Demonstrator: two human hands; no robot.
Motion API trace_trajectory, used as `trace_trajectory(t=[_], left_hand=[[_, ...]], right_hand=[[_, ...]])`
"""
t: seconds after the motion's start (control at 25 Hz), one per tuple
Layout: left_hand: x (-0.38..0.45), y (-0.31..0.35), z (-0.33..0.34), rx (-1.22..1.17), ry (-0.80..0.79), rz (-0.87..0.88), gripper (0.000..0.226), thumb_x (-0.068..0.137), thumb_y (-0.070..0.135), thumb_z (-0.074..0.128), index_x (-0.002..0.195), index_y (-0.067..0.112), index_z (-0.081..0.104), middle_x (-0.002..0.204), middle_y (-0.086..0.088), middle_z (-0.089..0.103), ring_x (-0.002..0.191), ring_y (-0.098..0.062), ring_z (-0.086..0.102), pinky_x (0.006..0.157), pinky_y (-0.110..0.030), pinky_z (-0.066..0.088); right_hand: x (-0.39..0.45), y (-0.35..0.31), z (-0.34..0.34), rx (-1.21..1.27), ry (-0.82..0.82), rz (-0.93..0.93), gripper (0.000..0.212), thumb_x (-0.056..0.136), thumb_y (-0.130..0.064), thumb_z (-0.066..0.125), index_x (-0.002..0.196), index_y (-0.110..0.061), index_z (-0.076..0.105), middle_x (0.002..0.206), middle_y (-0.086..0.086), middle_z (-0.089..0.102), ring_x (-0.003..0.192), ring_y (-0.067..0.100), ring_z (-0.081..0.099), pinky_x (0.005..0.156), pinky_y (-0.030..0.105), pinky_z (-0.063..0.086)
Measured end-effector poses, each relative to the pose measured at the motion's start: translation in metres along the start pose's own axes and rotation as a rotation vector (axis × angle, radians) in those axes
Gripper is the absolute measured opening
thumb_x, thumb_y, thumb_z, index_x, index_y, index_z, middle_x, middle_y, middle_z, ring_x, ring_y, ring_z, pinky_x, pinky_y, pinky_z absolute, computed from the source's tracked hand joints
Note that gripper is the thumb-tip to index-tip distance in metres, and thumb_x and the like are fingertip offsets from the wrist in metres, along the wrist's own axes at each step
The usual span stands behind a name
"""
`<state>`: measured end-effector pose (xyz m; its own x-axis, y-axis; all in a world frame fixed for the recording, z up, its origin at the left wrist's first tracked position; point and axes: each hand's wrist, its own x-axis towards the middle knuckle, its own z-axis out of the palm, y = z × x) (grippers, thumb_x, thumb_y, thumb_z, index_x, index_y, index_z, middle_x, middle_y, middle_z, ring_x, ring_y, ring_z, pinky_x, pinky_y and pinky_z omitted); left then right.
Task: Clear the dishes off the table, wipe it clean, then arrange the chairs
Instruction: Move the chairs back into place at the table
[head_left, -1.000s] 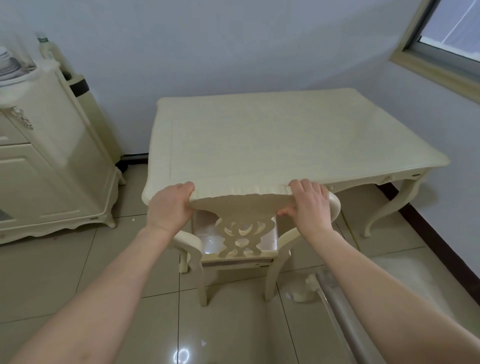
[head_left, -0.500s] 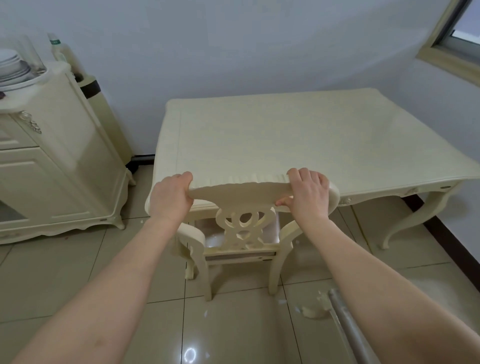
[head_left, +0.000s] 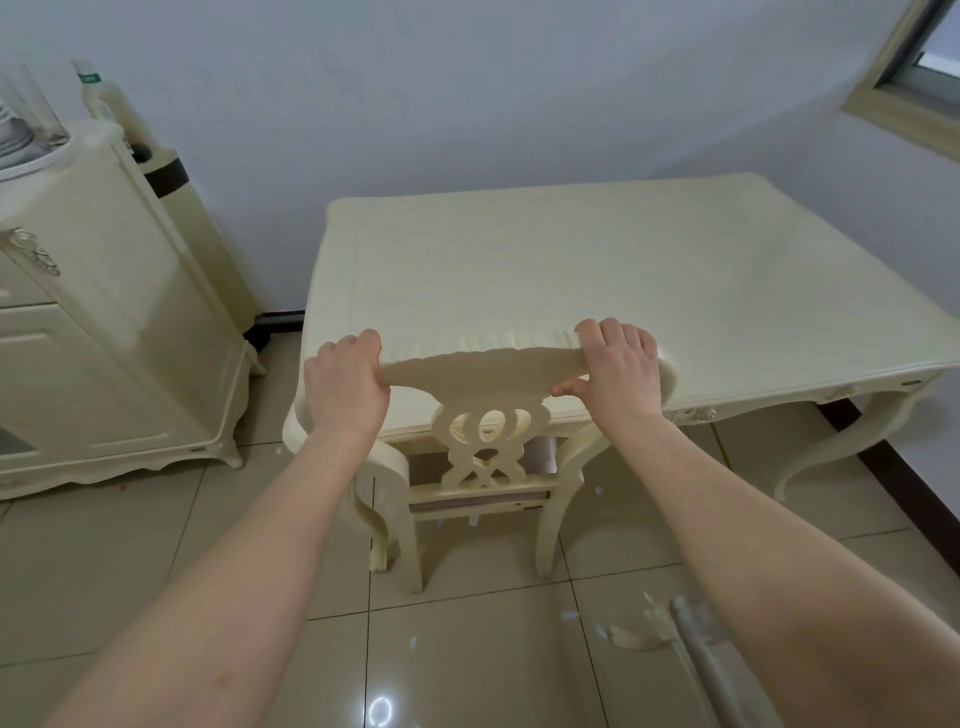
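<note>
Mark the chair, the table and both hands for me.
chair (head_left: 485, 449): head view, carved back splat.
table (head_left: 597, 270): head view, bare top.
left hand (head_left: 345, 387): head view, back of hand.
right hand (head_left: 618, 371): head view, back of hand.

No words or numbers can be read here. At the upper left of the frame a bottle stands on the cabinet. It has a small green label near its top, but the print on it is too tiny and blurry to read. The table and the chair have carved patterns on them, but no letters, signs or brand names.
</note>
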<state>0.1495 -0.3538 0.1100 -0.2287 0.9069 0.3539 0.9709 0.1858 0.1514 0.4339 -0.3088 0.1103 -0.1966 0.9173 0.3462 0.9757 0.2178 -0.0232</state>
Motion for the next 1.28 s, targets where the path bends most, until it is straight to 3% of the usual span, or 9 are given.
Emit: trace_trajectory(t=[0.16,0.32,0.4,0.56,0.76,0.96,1.12,1.28], left_hand=[[-0.006,0.011,-0.016,-0.027,-0.107,-0.003,0.032,0.07,0.01,0.061,0.101,0.014,0.052,0.086,-0.006,0.056,0.08,-0.029,0.048,0.071,-0.037,0.037],[-0.025,0.061,-0.03,-0.126,-0.056,0.304,0.05,0.071,0.025,0.066,0.118,0.018,0.049,0.109,-0.006,0.055,0.105,-0.03,0.049,0.096,-0.042,0.036],[-0.036,0.103,-0.036,-0.237,-0.01,0.375,0.051,0.076,0.021,0.062,0.124,0.017,0.047,0.117,-0.008,0.054,0.113,-0.031,0.046,0.101,-0.043,0.034],[-0.079,0.2,-0.041,-0.281,-0.071,0.478,0.044,0.083,0.02,0.057,0.126,0.02,0.046,0.119,-0.004,0.056,0.115,-0.028,0.046,0.1,-0.04,0.034],[-0.18,0.319,-0.043,-0.254,-0.269,0.585,0.038,0.082,0.021,0.054,0.12,0.023,0.051,0.116,-0.001,0.059,0.111,-0.027,0.049,0.098,-0.041,0.034],[-0.291,0.438,-0.063,-0.259,-0.465,0.734,0.026,0.085,0.029,0.053,0.111,0.028,0.058,0.11,-0.001,0.061,0.11,-0.029,0.051,0.1,-0.044,0.032],[-0.348,0.493,-0.091,-0.314,-0.562,0.889,0.023,0.089,0.03,0.048,0.109,0.027,0.059,0.109,0.0,0.061,0.11,-0.027,0.05,0.103,-0.045,0.031],[-0.39,0.511,-0.117,-0.408,-0.619,1.032,0.023,0.093,0.036,0.045,0.103,0.025,0.062,0.103,0.002,0.064,0.105,-0.026,0.051,0.098,-0.044,0.032]], right_hand=[[-0.002,-0.001,-0.002,0.001,-0.055,0.028,0.069,0.063,-0.051,0.079,0.109,-0.01,0.048,0.101,0.007,0.054,0.101,0.03,0.05,0.106,0.04,0.03],[-0.014,0.001,-0.022,0.16,-0.123,-0.001,0.059,0.084,-0.038,0.066,0.132,-0.014,0.041,0.133,0.007,0.046,0.129,0.026,0.037,0.117,0.042,0.016],[-0.037,0.019,-0.039,0.336,-0.187,0.016,0.054,0.091,-0.029,0.059,0.14,-0.018,0.037,0.144,0.004,0.038,0.134,0.024,0.033,0.114,0.04,0.025],[-0.114,0.102,-0.077,0.339,-0.262,0.102,0.034,0.094,-0.024,0.051,0.128,-0.019,0.056,0.126,0.005,0.059,0.118,0.025,0.053,0.097,0.037,0.042],[-0.214,0.225,-0.15,0.252,-0.317,0.295,0.033,0.093,-0.024,0.054,0.125,-0.018,0.059,0.118,0.003,0.065,0.113,0.023,0.057,0.095,0.032,0.042],[-0.328,0.334,-0.215,0.149,-0.495,0.482,0.034,0.093,-0.024,0.054,0.126,-0.018,0.057,0.112,0.001,0.063,0.11,0.022,0.056,0.089,0.027,0.039],[-0.405,0.369,-0.251,0.159,-0.493,0.696,0.034,0.093,-0.024,0.054,0.126,-0.018,0.057,0.116,0.003,0.063,0.112,0.022,0.055,0.095,0.03,0.041],[-0.462,0.364,-0.283,0.184,-0.397,0.876,0.032,0.092,-0.024,0.058,0.123,-0.019,0.06,0.111,0.003,0.066,0.106,0.02,0.057,0.085,0.023,0.04]])
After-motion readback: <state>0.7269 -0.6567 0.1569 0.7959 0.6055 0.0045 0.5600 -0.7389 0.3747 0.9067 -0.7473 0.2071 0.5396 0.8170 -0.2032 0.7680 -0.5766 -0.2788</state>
